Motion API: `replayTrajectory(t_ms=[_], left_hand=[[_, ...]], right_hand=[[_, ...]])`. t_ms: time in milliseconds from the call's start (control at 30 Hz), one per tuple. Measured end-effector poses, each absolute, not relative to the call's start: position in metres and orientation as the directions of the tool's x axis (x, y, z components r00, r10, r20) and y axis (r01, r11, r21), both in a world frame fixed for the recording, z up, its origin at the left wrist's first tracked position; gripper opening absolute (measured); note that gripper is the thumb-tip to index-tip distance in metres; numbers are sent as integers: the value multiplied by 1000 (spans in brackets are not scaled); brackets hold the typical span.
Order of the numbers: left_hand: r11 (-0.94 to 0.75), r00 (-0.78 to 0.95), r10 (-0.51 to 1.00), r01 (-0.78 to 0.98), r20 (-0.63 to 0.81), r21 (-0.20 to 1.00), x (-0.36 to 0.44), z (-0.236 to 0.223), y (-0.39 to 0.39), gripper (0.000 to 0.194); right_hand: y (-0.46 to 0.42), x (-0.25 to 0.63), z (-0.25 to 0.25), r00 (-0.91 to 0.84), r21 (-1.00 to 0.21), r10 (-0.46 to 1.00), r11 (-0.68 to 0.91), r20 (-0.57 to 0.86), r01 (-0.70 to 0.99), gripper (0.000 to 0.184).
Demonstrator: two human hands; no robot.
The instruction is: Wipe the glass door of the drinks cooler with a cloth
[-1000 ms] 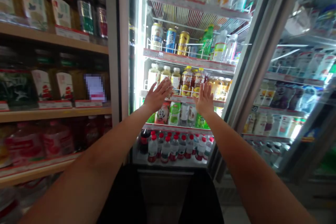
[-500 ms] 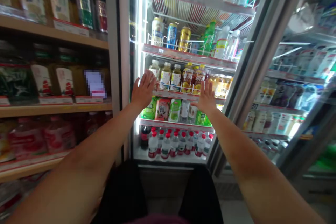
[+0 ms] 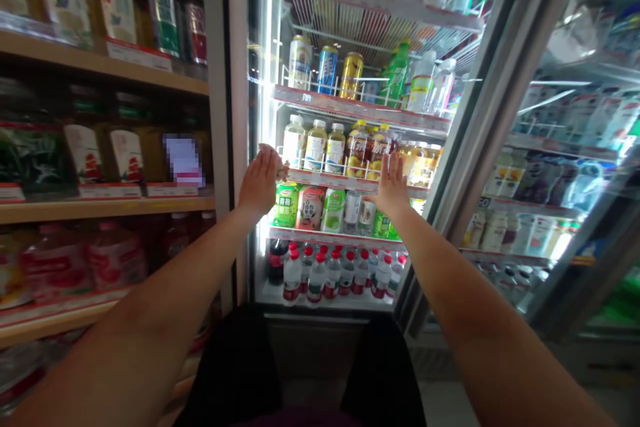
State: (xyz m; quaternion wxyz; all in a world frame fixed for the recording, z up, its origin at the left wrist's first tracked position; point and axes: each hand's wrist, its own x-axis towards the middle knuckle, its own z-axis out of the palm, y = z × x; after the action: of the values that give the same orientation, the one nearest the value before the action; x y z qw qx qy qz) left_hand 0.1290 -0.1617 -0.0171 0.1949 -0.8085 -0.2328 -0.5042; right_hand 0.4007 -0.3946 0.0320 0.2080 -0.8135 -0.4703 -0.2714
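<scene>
Both my arms reach into an open drinks fridge (image 3: 360, 107). My left hand (image 3: 261, 180) is raised at the left end of the middle shelf (image 3: 350, 181), fingers stretched out, holding nothing, beside a pale bottle (image 3: 293, 141). My right hand (image 3: 391, 185) is open too, fingers up, in front of the amber bottles (image 3: 357, 147) on the same shelf. Green and pink cartons (image 3: 310, 208) stand just below my hands.
The glass fridge door (image 3: 480, 120) stands open at the right. Wooden shelves (image 3: 100, 207) with jars and bottles fill the left. Cans (image 3: 327, 70) stand on the shelf above, red-capped water bottles (image 3: 330, 277) on the bottom one.
My left hand has slid left along the middle shelf, from the pale bottles to the fridge's left edge. My right hand has stayed nearly in place.
</scene>
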Motion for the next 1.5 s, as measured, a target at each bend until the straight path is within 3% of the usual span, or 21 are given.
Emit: replayTrajectory(t_ms=[167,367,567,767,967,1067,1200,1367,1500], left_hand=[[-813,462,253,577,850,-71,121,-27,-164,87],[-778,341,312,628,887,32,112,-11,-161,69],[-779,338,331,625,881,52,107,-33,-160,78],[-816,297,286,573,911,70,125,-17,-156,71],[-848,367,168,528,915,-56,137,-29,-159,79],[-861,359,142,504,922,-64,140,-18,-155,88],[-854,330,148,519,932,-48,154,-3,-162,85],[-860,476,101,483,874,-164,176,-19,-187,77],[-862,470,89,478,878,-168,186,-6,-193,79]], right_hand=[[-394,400,33,409,-83,656,-468,634,880,144],[-394,402,32,410,-72,660,-476,629,876,144],[-392,405,30,396,-58,666,-470,632,881,143],[-392,405,30,410,-69,666,-476,623,877,142],[-394,399,32,419,-94,653,-472,631,876,139],[-395,397,32,427,-98,659,-475,619,874,135],[-397,396,32,422,-100,654,-470,627,877,136],[-397,395,30,415,-98,654,-464,632,880,133],[-397,395,30,416,-86,656,-473,629,877,135]])
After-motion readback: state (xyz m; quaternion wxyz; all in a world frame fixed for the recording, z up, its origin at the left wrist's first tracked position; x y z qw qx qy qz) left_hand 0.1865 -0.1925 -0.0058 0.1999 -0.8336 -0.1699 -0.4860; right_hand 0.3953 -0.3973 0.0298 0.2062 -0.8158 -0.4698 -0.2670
